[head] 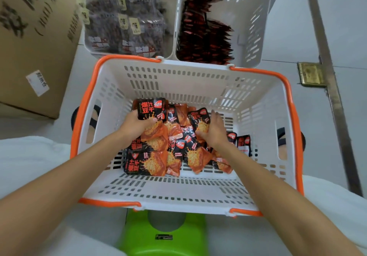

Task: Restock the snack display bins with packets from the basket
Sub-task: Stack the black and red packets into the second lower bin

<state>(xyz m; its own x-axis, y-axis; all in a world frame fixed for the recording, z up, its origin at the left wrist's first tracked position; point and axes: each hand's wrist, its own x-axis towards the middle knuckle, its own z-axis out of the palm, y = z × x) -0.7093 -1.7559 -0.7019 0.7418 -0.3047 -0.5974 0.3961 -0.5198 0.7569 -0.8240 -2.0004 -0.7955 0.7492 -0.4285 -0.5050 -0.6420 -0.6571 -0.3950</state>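
Head view looks straight down, and the biggest thing is the cardboard box (35, 47) at 10 o'clock, which plays no part. Next is the orange-rimmed basket (178, 188) filling the centre, with a green stool (164, 236) under me at 6 o'clock.

Beyond the basket, touching its far rim, stand two white display bins. The left bin (95, 52) at 11 o'clock looks well filled with dark packets. The right bin (250, 23) at 12 to 1 o'clock has a row of red-and-black packets standing on edge along its 9 o'clock side, with bare wall on its 3 o'clock side. I judge the restocking partway done: there is room left in that bin, and a loose heap of packets (158, 162) covers the middle of the basket floor.

My left hand (137, 123) curls round one raised packet (152, 108) at the heap's 11 o'clock edge. Its long axis seems to run 12 to 6, black lettered end pointing at 12 towards the bins, orange end hidden under my fingers.

My right hand (212, 132) stands edge-on against the heap at 2 o'clock, fingers blurred; I cannot tell whether it grips anything.
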